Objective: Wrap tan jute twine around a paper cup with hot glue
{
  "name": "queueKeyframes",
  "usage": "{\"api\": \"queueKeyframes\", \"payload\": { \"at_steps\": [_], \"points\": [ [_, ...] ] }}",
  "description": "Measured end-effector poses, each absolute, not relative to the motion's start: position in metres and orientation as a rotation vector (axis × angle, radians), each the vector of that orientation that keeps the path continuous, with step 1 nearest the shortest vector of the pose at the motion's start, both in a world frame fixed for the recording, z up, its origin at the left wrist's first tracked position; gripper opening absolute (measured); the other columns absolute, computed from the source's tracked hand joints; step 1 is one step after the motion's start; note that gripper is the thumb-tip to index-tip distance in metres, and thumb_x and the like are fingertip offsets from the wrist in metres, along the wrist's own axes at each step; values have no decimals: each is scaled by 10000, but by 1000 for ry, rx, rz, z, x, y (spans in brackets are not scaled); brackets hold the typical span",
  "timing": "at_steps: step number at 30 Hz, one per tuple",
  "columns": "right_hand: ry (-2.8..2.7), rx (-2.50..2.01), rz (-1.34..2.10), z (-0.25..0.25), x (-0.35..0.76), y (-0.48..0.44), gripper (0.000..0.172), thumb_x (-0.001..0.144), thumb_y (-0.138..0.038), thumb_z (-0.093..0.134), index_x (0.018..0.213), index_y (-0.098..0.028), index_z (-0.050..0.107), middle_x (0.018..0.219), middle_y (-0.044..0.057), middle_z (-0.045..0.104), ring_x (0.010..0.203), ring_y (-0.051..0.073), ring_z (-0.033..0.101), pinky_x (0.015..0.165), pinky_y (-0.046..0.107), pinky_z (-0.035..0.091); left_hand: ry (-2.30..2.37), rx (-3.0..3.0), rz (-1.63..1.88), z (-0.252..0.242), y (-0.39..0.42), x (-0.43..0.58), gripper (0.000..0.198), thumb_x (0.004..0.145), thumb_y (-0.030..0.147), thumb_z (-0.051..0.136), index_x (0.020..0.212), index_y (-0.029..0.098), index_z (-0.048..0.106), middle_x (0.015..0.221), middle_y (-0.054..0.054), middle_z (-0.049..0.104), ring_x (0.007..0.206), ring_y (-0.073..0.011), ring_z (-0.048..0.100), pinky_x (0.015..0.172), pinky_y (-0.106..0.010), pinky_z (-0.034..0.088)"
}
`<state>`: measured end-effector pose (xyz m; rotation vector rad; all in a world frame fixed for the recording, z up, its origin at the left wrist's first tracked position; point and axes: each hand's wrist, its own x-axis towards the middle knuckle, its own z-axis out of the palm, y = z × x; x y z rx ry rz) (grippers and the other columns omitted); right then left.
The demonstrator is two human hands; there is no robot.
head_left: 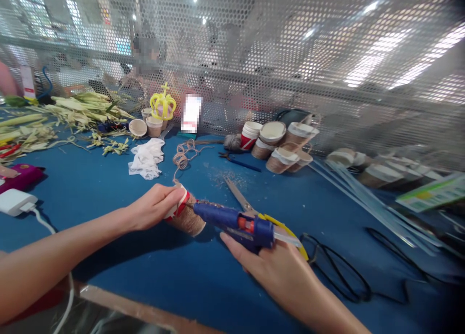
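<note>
My left hand is closed around the rim end of a paper cup, which lies tilted on its side. Brown twine wraps most of the cup, and a red and white band shows near my fingers. My right hand grips a blue hot glue gun, with a clear glue stick poking out of its back. The gun's nozzle meets the cup at the edge between twine and red band. From the cup, a loose strand of twine runs back into a small tangle. Scissors with yellow handles lie partly behind the gun.
Twine-wrapped cups stand at the back right, beside blue-handled pliers. Clear glue sticks and a black cable lie right. A crumpled white cloth, corn husks and a white charger occupy the left.
</note>
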<state>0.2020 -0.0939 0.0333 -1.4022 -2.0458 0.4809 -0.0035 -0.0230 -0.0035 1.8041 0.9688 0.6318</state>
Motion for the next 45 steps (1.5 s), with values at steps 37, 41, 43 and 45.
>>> {"api": "queueKeyframes", "payload": {
  "at_steps": [37, 41, 43, 45],
  "points": [
    [-2122, -1420, 397, 37, 208, -89, 167, 752, -241, 486, 683, -202, 633, 428, -16, 537, 419, 142, 519, 431, 248, 406, 1043, 1861, 664, -3, -23, -2, 489, 856, 430, 287, 667, 88, 581, 579, 14, 411, 539, -87, 319, 447, -178, 266],
    [-2116, -1411, 393, 35, 211, -85, 166, 759, -265, 490, 728, -221, 647, 368, -36, 491, 382, 143, 495, 392, 242, 377, 1060, 1884, 666, -5, -23, -3, 492, 854, 439, 276, 593, 104, 523, 549, 25, 362, 528, -86, 302, 444, -184, 257],
    [-2113, -1414, 394, 35, 210, -85, 190, 775, -256, 468, 723, -223, 648, 366, -34, 490, 379, 141, 491, 386, 238, 374, 1065, 1888, 666, -5, -23, -2, 488, 854, 438, 277, 573, 109, 503, 543, 28, 355, 525, -85, 299, 444, -184, 254],
    [-2142, -1396, 396, 37, 209, -86, 193, 772, -251, 469, 716, -220, 651, 373, -35, 494, 365, 127, 476, 379, 227, 368, 1059, 1884, 661, -4, -23, -2, 480, 855, 431, 278, 596, 107, 519, 553, 23, 377, 531, -87, 312, 451, -182, 265]
  ]
}}
